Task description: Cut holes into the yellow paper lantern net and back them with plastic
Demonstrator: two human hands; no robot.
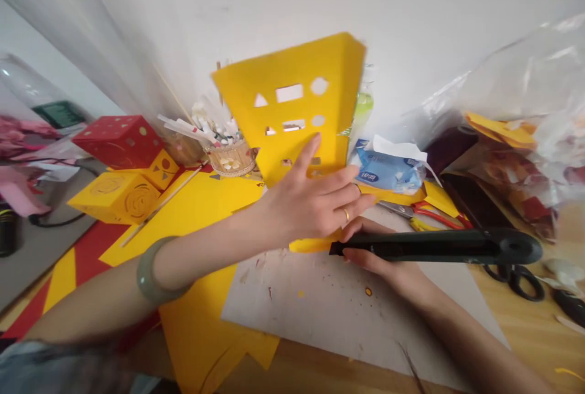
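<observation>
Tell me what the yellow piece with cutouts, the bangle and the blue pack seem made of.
Yellow piece: probably matte card, judging by its straight fold and cut holes. Bangle: smooth and pale green, perhaps polished stone, glass or plastic. Blue pack: likely glossy plastic film, given its creases and highlights.

The left hand [315, 202] lies with spread fingers on a yellow card [299, 56] having cut holes; the right hand's grip [388, 270] holds a black cutter [439, 246] above a grey board [315, 306].
</observation>
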